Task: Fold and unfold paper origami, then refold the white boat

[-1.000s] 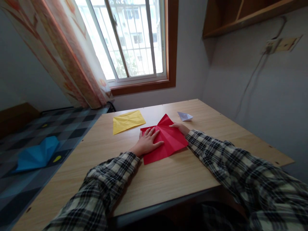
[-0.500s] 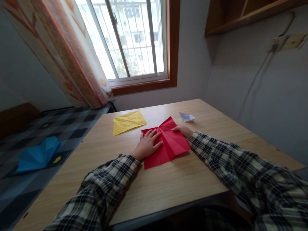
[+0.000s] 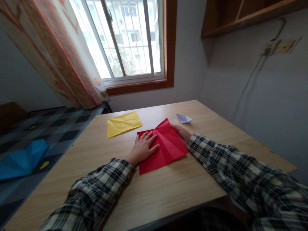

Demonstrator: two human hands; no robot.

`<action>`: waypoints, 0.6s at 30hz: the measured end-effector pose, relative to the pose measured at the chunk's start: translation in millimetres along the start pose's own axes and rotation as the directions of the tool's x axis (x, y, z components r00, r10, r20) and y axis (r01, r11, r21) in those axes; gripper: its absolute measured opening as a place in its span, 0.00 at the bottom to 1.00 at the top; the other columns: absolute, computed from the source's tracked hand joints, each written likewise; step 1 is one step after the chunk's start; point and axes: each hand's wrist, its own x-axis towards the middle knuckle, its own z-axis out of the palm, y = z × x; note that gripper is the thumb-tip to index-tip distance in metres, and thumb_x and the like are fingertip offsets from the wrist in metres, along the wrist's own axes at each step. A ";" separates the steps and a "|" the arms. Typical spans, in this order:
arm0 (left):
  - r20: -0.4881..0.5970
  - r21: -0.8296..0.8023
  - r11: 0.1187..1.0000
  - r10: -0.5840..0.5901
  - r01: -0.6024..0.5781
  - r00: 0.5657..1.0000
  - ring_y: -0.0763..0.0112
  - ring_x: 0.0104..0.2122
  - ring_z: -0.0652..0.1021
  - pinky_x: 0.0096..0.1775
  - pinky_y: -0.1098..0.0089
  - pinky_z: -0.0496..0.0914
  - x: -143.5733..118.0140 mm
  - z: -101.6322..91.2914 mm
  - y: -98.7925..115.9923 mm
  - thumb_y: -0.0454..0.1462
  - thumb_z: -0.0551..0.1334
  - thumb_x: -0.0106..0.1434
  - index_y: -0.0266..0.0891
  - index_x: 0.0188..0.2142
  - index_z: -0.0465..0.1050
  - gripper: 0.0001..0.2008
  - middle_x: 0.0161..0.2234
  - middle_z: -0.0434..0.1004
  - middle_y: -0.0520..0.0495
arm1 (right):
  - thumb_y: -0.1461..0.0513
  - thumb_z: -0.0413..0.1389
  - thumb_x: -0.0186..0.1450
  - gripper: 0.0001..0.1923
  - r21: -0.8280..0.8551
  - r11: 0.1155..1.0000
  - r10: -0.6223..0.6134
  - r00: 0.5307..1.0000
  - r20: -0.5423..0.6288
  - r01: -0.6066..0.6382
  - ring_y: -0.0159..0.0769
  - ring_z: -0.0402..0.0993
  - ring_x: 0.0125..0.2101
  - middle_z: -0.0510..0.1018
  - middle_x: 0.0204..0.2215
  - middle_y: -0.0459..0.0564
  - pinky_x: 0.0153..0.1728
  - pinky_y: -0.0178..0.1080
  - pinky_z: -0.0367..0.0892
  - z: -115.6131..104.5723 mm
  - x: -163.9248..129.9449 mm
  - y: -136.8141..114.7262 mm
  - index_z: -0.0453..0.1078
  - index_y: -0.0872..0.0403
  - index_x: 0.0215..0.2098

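- The red paper [image 3: 166, 147] is laid creased on the wooden table [image 3: 168, 189], near its middle.
- The left hand [image 3: 142, 148] is pressed flat on the sheet, fingers spread.
- The right hand [image 3: 182, 132] is set at the far right edge; its grasp cannot be told.
- Risk: if pressure is uneven, the sheet may be shifted and the fold misaligned.
- Beyond, a yellow sheet [image 3: 123, 123] and a small white folded paper [image 3: 183, 118] are seen; the latter's shape is hard to make out.

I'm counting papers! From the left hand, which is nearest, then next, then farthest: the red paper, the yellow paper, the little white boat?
1. Red paper: under the left hand, touching it.
2. Yellow paper: beyond the hand, toward the window, slightly left.
3. White paper boat: farthest, beyond the red paper's right side, by the right hand.
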 end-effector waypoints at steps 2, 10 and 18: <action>-0.007 -0.001 1.000 -0.004 0.004 1.000 0.50 0.66 0.55 0.62 0.40 0.46 -0.4 -0.7 0.9 0.57 0.48 0.66 0.50 0.64 0.58 0.31 0.67 0.54 0.44 | 0.56 0.45 0.69 0.15 -0.011 0.999 -0.032 0.999 0.006 0.032 0.42 0.79 0.35 0.81 0.33 0.55 0.43 0.45 0.74 -0.2 1.6 1.8 0.68 0.57 0.41; -0.106 -0.049 0.998 -0.055 0.050 0.993 0.52 0.61 0.63 0.62 0.48 0.54 -2.5 -4.3 4.1 0.56 0.55 0.62 0.42 0.58 0.65 0.31 0.62 0.64 0.40 | 0.62 0.52 0.65 0.08 -0.081 0.992 -0.099 0.995 -0.009 0.098 0.37 0.78 0.35 0.81 0.34 0.52 0.42 0.39 0.73 0.7 3.9 5.7 0.70 0.56 0.38; -0.107 -0.101 0.993 -0.075 0.064 0.991 0.56 0.59 0.67 0.60 0.51 0.57 -1.2 -8.1 1.1 0.42 0.51 0.65 0.43 0.52 0.71 0.20 0.58 0.70 0.44 | 0.66 0.61 0.53 0.15 -0.270 0.933 -0.257 0.966 -0.037 0.238 0.34 0.75 0.34 0.80 0.36 0.48 0.41 0.38 0.71 -1.7 2.3 17.9 0.70 0.54 0.40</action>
